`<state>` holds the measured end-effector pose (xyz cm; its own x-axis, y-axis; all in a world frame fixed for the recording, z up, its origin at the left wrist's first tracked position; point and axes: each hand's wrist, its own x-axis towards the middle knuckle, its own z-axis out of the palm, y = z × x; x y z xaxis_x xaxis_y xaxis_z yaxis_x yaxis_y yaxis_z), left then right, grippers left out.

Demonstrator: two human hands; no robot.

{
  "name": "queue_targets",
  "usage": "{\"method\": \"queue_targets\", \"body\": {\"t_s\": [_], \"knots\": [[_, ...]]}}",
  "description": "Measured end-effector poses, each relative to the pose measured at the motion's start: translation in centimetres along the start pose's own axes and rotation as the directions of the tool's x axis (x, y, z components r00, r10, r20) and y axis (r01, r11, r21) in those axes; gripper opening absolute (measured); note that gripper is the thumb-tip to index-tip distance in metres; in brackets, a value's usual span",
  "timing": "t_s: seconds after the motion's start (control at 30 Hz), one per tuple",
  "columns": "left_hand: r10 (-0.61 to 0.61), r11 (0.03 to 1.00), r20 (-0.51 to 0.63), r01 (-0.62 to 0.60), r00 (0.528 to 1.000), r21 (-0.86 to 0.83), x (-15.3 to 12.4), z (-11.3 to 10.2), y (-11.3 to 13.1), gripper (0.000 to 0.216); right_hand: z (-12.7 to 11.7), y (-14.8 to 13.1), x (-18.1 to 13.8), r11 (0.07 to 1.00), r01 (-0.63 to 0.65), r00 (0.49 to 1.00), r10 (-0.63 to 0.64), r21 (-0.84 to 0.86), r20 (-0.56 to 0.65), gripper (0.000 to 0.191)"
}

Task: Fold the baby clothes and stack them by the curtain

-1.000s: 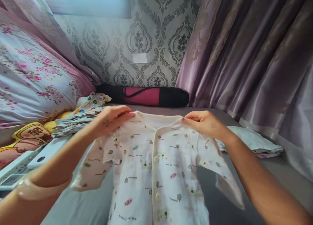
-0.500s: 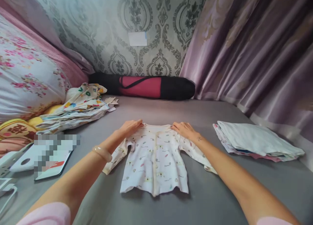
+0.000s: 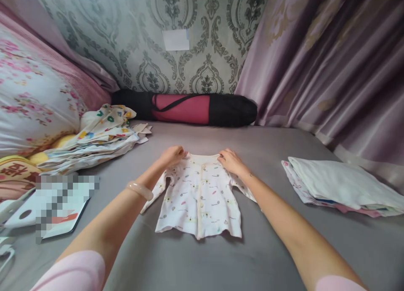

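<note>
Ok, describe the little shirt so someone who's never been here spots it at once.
Start at the grey sheet, then find the left hand and right hand. They touch the shoulders of a small white printed shirt. Unlike the heaped clothes to its left and folded stack to its right, it lies spread out, front up.

Mauve curtains (image 3: 315, 68) hang beside a grey damask-patterned wall (image 3: 135, 34).

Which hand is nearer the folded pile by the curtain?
Right. The right hand is at the shirt's nearer shoulder, left of the folded pile; the left hand is at the opposite shoulder, farther away.
</note>
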<state>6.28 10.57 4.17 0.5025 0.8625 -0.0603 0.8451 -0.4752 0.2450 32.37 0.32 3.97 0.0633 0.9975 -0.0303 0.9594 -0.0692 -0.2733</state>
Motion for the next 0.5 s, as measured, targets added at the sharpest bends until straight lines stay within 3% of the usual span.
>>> {"method": "queue_targets", "body": {"t_s": [0.13,0.3,0.5], "knots": [[-0.058,0.998,-0.034,0.058,0.998,0.004,-0.2,1.3,1.0,0.032,1.3,-1.0,-0.2,0.998,-0.068,0.996,0.067,-0.014,-0.065,0.027],[0.080,0.986,-0.105,-0.063,0.991,0.155,-0.5,1.9,0.9,0.034,2.0,-0.8,-0.2,0.998,0.016,0.992,-0.022,-0.056,-0.122,0.026],[0.232,0.939,-0.244,-0.152,0.941,0.308,0.6,1.5,-0.2,0.041,1.3,-0.2,1.0,0.987,0.117,0.981,-0.132,-0.109,-0.142,0.025]]}}
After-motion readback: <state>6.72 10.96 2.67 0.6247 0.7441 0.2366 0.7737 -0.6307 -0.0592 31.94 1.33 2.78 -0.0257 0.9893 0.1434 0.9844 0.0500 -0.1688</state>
